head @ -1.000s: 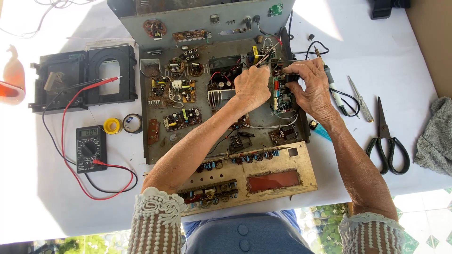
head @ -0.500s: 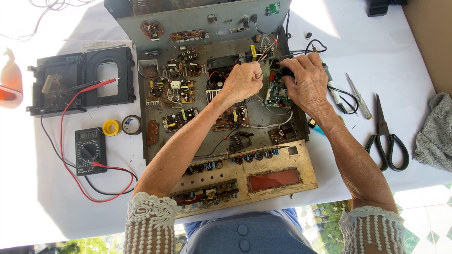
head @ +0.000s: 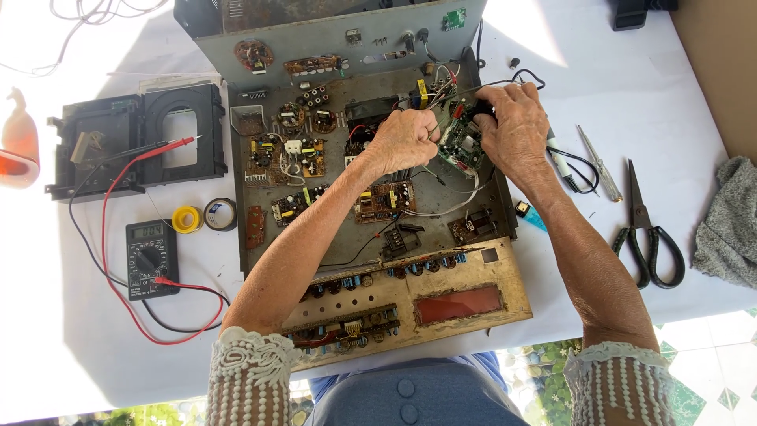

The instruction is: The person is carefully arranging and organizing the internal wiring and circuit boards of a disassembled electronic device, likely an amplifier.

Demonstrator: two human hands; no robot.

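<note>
On a white table [head: 631, 95] lit by strong sun, an opened metal chassis [head: 371, 197] full of circuit boards is laid out, with a multimeter [head: 151, 259] and its red and black leads to the left, beside a black plastic frame [head: 134, 138] and two small rolls of tape [head: 203, 217]. Scissors [head: 646, 229], a screwdriver [head: 599, 163] and a grey cloth [head: 729, 225] are seen to the right. The left hand [head: 406, 140] is clenched around thin wires, and the right hand [head: 516, 126] is closed over a small green board [head: 461, 146] at the chassis's upper right. Compared with half a second ago, both hands are kept at that same corner, hardly shifted.
</note>
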